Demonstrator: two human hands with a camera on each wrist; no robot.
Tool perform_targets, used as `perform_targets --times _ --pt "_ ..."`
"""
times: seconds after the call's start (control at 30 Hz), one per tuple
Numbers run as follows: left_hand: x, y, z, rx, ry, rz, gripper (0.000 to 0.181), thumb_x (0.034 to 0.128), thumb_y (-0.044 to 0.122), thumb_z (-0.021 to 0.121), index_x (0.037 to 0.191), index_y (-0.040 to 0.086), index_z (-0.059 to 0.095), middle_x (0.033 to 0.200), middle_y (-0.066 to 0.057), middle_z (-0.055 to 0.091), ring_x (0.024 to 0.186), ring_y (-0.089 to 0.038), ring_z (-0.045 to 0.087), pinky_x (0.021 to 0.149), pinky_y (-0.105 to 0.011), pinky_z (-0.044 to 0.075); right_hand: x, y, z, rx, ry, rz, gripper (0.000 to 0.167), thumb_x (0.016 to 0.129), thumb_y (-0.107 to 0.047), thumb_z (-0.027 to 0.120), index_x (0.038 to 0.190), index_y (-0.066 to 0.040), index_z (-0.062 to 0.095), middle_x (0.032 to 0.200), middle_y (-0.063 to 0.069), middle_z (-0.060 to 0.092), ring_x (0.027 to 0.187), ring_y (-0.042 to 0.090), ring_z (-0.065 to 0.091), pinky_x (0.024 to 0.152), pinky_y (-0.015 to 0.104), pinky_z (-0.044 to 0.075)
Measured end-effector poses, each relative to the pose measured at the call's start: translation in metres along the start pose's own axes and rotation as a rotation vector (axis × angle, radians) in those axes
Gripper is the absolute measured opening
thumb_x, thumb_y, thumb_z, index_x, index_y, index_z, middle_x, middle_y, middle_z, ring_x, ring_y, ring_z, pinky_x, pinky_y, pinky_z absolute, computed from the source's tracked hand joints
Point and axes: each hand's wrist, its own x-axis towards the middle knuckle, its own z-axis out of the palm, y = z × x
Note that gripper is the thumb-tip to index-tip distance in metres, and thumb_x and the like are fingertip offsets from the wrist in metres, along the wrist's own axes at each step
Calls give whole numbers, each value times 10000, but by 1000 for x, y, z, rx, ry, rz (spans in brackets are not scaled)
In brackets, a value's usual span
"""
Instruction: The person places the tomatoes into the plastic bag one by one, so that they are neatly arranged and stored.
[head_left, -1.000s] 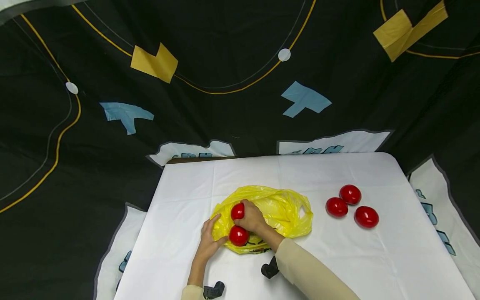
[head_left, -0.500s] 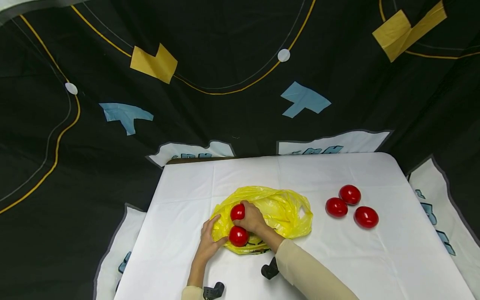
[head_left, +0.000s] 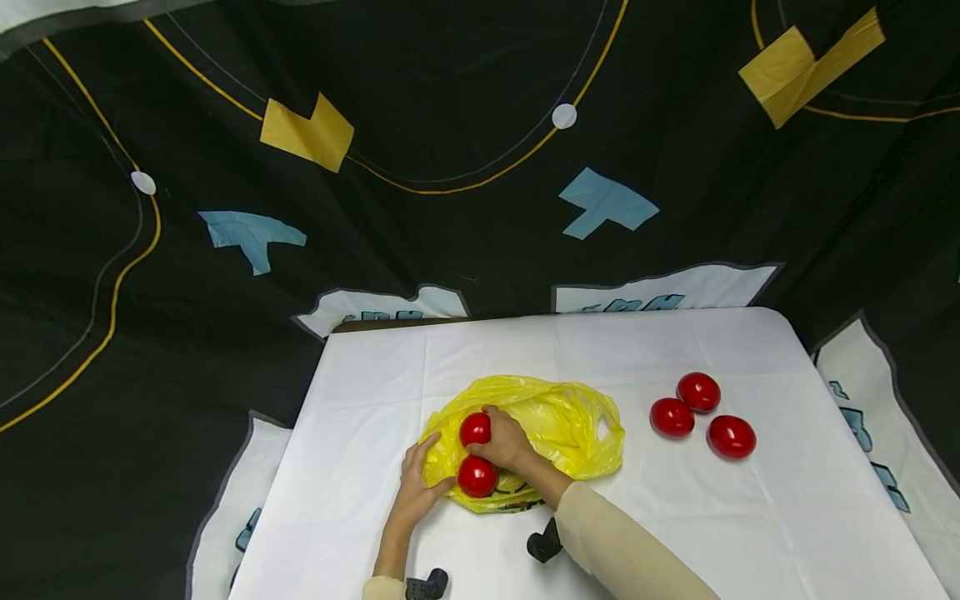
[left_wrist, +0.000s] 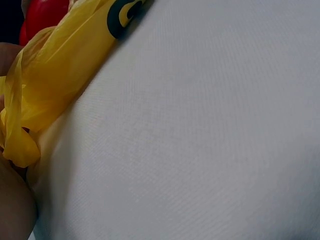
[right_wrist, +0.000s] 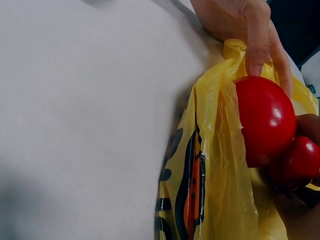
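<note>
A crumpled yellow plastic bag (head_left: 564,417) lies on the white-covered table, its mouth toward the left. At that mouth are two glossy red balls, an upper one (head_left: 474,428) and a lower one (head_left: 477,477). My right hand (head_left: 504,438) grips the upper ball from its right side. On the left, my left hand (head_left: 417,483) holds the bag's edge, with its thumb beside the lower ball. The right wrist view shows the lower ball (right_wrist: 266,120) partly behind the bag's film, a left finger touching its top. In the left wrist view, yellow plastic (left_wrist: 65,65) bunches by the fingers.
Three more glossy red balls (head_left: 672,417) lie together on the right of the white tablecloth (head_left: 795,508). Behind the table hangs a black cloth (head_left: 450,242) with paper shapes. Small black devices (head_left: 544,542) sit at both wrists.
Both hands, the bag and the balls stay nearly as they were. The whole head view has shifted slightly downward.
</note>
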Motion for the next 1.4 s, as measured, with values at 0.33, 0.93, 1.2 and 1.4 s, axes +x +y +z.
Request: perform_targets --times 0.33,0.93,1.2,1.4 --pt "0 0 -1 4 -9 -4 786 709 164 752 1414 239 414 1415 -101 312 1350 -346 230 1035 -679 189 -6 1 -12 53 -23 7 743 795 -334 742 1383 -31 402 1280 174 518 1130 320 539 911 468 483" --pt "-1 1 -1 -11 -4 27 777 713 155 751 1413 223 420 1408 -115 326 1337 -345 243 1033 -679 195 -17 7 -43 47 -30 -68 660 818 -336 721 1350 -58 448 1281 141 524 1115 281 537 907 423 488" --pt "1 -1 -1 7 2 13 784 702 176 754 1410 239 423 1405 -106 336 1335 -347 249 1025 -690 195 -25 13 -51 51 -20 -171 617 828 -290 719 1325 -20 473 1283 160 523 1116 322 548 882 436 499" --pt "0 -1 0 8 3 7 782 706 188 760 1411 234 424 1403 -106 337 1339 -348 246 1026 -691 189 -37 19 -60 108 -11 -198 589 843 -291 703 1325 -32 487 1273 151 536 1099 324 563 875 424 505"
